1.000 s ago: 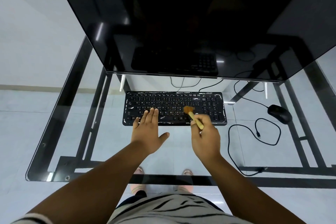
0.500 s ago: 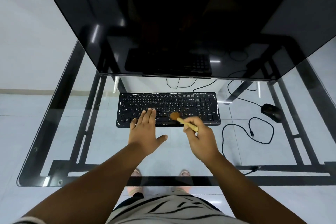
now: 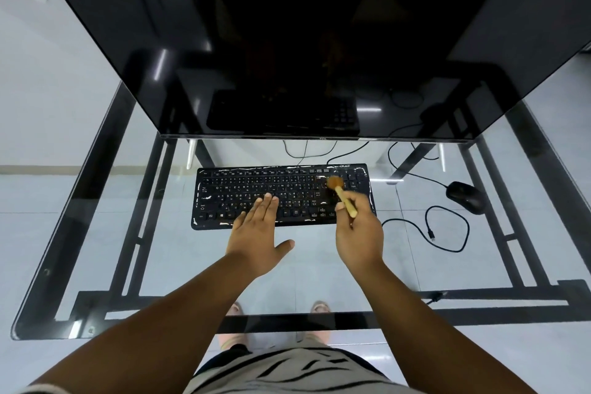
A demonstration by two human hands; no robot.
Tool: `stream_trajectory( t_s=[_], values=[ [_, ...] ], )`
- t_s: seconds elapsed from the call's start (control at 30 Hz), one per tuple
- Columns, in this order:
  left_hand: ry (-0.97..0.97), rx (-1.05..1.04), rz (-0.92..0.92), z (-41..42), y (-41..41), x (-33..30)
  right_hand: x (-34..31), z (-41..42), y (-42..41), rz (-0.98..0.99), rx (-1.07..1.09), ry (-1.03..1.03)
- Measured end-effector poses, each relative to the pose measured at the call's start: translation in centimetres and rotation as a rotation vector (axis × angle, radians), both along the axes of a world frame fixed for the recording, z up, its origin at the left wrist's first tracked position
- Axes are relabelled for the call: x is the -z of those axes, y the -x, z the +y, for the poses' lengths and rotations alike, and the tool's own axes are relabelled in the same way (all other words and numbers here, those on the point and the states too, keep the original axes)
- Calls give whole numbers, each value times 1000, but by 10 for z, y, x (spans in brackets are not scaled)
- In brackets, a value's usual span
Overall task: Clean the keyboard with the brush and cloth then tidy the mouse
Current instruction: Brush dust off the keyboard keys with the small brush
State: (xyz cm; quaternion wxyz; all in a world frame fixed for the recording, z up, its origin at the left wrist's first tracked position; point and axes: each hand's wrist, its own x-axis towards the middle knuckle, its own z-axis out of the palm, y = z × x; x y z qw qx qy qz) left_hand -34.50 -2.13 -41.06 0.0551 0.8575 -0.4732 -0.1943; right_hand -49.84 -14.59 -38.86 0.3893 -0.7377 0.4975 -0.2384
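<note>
On the glass desk (image 3: 319,265), my right hand (image 3: 358,233) pinches the small wooden brush (image 3: 342,193), bristles on the black keyboard's (image 3: 256,192) far-right keys; its long axis runs left, where my left hand (image 3: 256,233) presses flat, fingers straight.

"acer" logo on keyboard (image 3: 281,195)

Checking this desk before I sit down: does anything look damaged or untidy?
Yes. The keyboard has white chipped-looking patches along its edges, like worn finish. The mouse cable sprawls in a loose loop on the glass table, its plug end lying free.
</note>
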Motion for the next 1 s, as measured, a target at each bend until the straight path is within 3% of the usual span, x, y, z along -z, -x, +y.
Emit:
stream_trajectory(
  t_s=[0.13, 0.27, 0.4, 0.47, 0.57, 0.73, 0.83, 0.9, 1.0],
  values=[
    [0, 14, -5, -2, 4, -1, 2, 1, 2, 62, -252, -40],
    [-3, 24, 2, -5, 8, -2, 4, -9, 11, 43, 26, 34],
    [-10, 32, -3, -8, 11, -4, 4, -12, 26, 44, -130, -2],
    [-16, 33, 1, -10, 13, -4, 6, -11, 35, 99, -62, 37],
    [-17, 39, 10, -13, 17, -3, 6, -7, 46, -2, 78, 42],
    [-21, 26, -4, -17, 21, -2, 7, 11, 48, -4, -207, 22],
    [-30, 13, -1, -18, 22, -1, 8, 13, 50, 113, -137, 79],
    [-35, 15, -9, -17, 23, 0, 9, 11, 52, 84, -23, 103],
    [-29, 10, -19, -17, 23, 0, 7, 12, 49, 19, -133, 69]
  ],
)
